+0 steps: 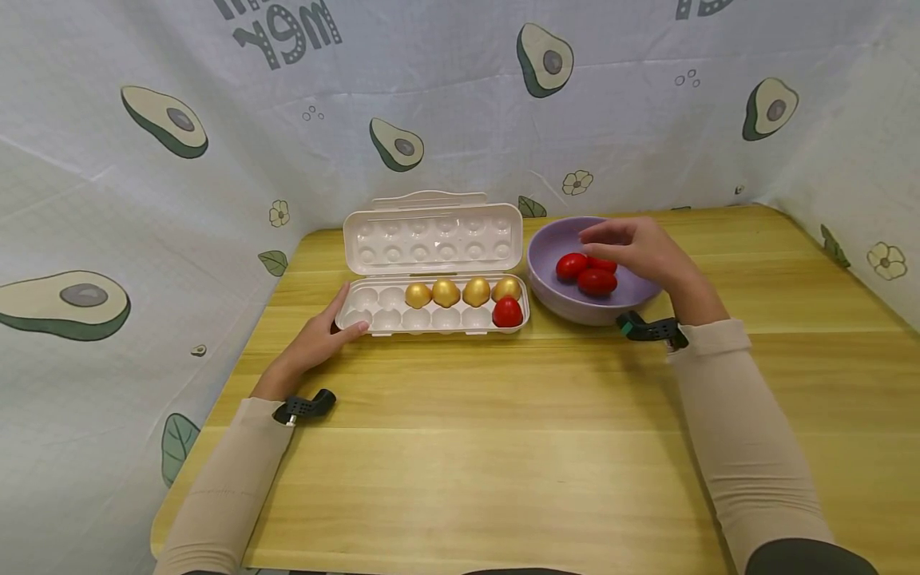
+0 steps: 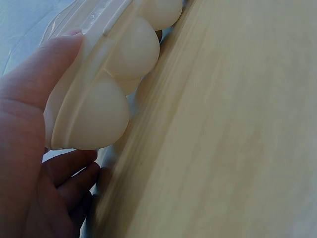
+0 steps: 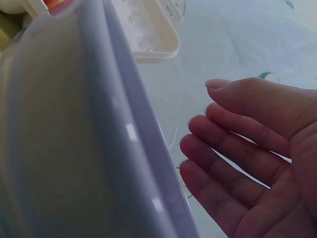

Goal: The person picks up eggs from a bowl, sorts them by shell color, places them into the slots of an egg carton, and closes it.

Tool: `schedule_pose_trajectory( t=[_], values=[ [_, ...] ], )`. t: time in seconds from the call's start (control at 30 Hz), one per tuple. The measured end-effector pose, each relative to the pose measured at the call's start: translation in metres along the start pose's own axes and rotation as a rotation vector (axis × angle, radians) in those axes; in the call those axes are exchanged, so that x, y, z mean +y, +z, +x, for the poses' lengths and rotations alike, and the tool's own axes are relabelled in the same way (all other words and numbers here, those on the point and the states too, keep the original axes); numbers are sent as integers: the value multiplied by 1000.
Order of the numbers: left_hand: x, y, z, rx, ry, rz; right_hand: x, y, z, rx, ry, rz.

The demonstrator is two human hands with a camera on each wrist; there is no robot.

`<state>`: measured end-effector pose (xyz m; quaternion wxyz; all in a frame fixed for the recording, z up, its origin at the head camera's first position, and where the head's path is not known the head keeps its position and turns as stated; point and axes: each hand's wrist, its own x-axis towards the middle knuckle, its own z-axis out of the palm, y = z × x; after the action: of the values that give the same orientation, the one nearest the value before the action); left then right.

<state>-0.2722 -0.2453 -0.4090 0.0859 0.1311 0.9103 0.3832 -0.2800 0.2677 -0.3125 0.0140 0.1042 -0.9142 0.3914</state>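
Observation:
A white plastic egg carton [image 1: 431,332] lies with its lid [image 1: 433,222] up. Several gold eggs [image 1: 446,293] fill the right part of its back row, and one red egg [image 1: 507,312] sits at the right end of the front row. My left hand [image 1: 323,331] holds the carton's left end, thumb over the rim [image 2: 86,57] and fingers around the side. To the right, three red eggs [image 1: 596,282] lie in a purple bowl [image 1: 575,310]. Over the bowl hovers my right hand [image 1: 643,251], fingers loosely bent, nothing between them and the thumb [image 3: 247,94].
The bowl stands right beside the carton's right end on a light wooden table [image 1: 474,447]. Behind and along the sides hangs a pale cloth [image 1: 460,104] printed with avocados, close to the lid's back.

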Motion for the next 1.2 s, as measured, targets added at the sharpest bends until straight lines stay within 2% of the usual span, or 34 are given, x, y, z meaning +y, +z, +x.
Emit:
schedule_pose_trajectory(
  t=[0.47,1.2],
  values=[
    [2,0,0,-3,-7,1,10,-5,-1,-44,65,-37],
    [2,0,-1,-7,4,3,23,-2,1,-109,102,-70]
  ],
)
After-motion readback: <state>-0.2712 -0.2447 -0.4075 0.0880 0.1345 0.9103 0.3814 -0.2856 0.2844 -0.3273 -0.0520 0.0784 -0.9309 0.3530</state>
